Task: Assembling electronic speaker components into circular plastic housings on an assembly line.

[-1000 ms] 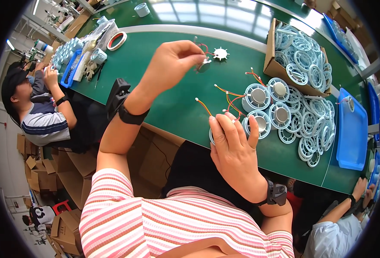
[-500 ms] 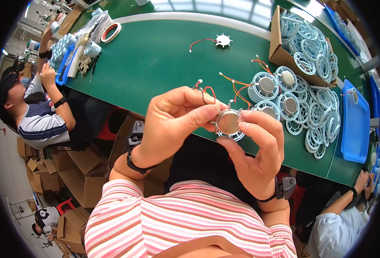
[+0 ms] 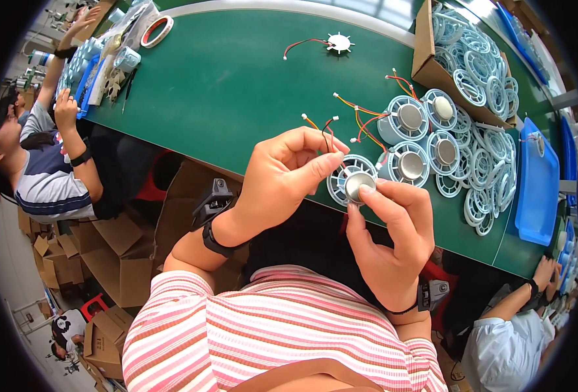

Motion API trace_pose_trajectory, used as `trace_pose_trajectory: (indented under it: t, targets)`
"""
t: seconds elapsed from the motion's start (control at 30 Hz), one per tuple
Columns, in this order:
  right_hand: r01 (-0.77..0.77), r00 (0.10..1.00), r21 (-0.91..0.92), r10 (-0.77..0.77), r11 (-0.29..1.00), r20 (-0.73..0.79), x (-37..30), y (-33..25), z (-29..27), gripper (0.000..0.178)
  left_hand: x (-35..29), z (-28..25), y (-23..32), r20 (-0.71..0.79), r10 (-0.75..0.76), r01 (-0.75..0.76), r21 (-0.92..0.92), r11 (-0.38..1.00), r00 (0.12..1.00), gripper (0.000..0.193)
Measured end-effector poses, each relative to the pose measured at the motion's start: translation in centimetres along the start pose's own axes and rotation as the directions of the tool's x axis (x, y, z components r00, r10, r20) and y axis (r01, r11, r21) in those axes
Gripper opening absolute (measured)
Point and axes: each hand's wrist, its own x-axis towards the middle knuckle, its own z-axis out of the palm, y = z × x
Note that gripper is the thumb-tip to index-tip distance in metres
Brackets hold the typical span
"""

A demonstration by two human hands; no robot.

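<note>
My right hand (image 3: 393,228) pinches a round, silver-faced disc (image 3: 359,188) between thumb and fingers, over the table's front edge. Just behind that disc shows a light-blue spoked ring (image 3: 337,185); whether the two are joined, I cannot tell. My left hand (image 3: 289,170) pinches thin wires beside the disc with thumb and forefinger. Small white connectors (image 3: 335,119) stick up past those fingers. To the right of the hands lie several light-blue spoked rings with round discs in them, such as this ring with a silver disc (image 3: 411,164); red and yellow wires trail from the group.
A white spoked disc (image 3: 339,44) with a red wire lies farther back on the green table (image 3: 223,85). Loose blue rings (image 3: 482,173) pile up at right, below a full cardboard box (image 3: 424,46). Beyond is a blue tray (image 3: 539,189). Co-workers sit on both sides.
The silver-faced disc has shifted slightly down and right and tilted in my right hand. My left hand has moved right, and more of the blue ring behind now shows.
</note>
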Motion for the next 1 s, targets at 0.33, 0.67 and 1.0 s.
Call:
trace_pose_trajectory:
  t: [0.33, 0.67, 1.0]
  targets:
    - [0.033, 0.999, -0.148, -0.027, 0.988, 0.041, 0.7, 0.0, 0.0, 0.034, 0.8, -0.9, 0.3, 0.062, -0.257, 0.26, -0.044, 0.965, 0.964, 0.016]
    - [-0.03, 0.992, -0.065, 0.038, 0.997, 0.12, 1.1, 0.2, -0.7, 0.036, 0.3, -0.6, -1.2, 0.145, -0.068, 0.054, 0.094, 0.994, 0.987, 0.004]
    - [0.159, 0.972, -0.312, -0.093, 0.937, 0.215, 1.2, 0.2, -1.2, 0.039, 0.0, -1.0, -1.9, 0.178, -0.038, 0.017, 0.118, 0.993, 0.983, 0.005]
